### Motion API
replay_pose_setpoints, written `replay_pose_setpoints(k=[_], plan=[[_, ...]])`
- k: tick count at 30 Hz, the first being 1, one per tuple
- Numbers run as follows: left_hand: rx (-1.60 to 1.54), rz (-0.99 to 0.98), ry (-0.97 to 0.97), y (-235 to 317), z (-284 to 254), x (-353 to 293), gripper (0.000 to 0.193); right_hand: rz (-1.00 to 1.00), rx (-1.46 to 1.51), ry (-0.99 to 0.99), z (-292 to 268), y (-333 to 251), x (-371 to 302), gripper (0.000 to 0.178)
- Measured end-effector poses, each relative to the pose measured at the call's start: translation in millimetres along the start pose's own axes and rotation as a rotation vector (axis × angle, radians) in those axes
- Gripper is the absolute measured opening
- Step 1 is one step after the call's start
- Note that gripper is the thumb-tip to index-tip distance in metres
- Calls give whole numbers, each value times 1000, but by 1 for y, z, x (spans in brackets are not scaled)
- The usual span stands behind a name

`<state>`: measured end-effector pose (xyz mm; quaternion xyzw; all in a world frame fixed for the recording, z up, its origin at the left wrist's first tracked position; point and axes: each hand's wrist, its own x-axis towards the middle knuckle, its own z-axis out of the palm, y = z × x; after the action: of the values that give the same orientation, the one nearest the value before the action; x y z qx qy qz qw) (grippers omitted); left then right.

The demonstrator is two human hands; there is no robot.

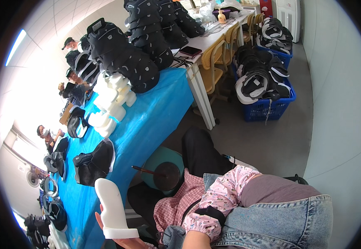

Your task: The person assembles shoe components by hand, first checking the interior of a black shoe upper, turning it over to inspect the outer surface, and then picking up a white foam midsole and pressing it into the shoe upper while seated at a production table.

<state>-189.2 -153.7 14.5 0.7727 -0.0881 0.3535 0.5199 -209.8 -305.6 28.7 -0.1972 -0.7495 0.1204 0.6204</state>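
In my left hand (124, 242), at the lower left, is a white foam pad (113, 203) with a curved outline and a wider foot at its lower end. My fingertips show along its left side, and the pad hides part of the hand. My right arm, in a pink printed sleeve (230, 186), bends downward. Its bare forearm (197, 240) leaves the lower edge, so the right hand is out of sight. Just beyond the pad, a black fabric cover (95, 164) with a pale edge lies on the table's blue covering (164, 97).
Stacked white pads (112, 99) stand before tall piles of black fabric covers (122, 58). A brown-handled tool (145, 169) rests over a teal stool (155, 159) by my legs. Blue baskets (267, 110) hold black and white pieces near wooden chairs (211, 54). Several people sit across the table.
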Motion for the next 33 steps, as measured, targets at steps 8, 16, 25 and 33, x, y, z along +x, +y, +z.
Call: replay_pose_setpoints(k=[8, 16, 25, 33], plan=[[0, -56, 27, -32, -15, -18, 91, -5, 0, -10, 0, 0, 3, 33], [-19, -77, 29, -29, -12, -18, 93, -6, 4, -18, 0, 1, 3, 32], [-108, -45, 70, -23, -8, -15, 68, -6, 10, -30, 2, 4, 5, 30], [-51, -74, 4, -24, -10, -19, 90, -12, 12, -34, 2, 5, 6, 29]])
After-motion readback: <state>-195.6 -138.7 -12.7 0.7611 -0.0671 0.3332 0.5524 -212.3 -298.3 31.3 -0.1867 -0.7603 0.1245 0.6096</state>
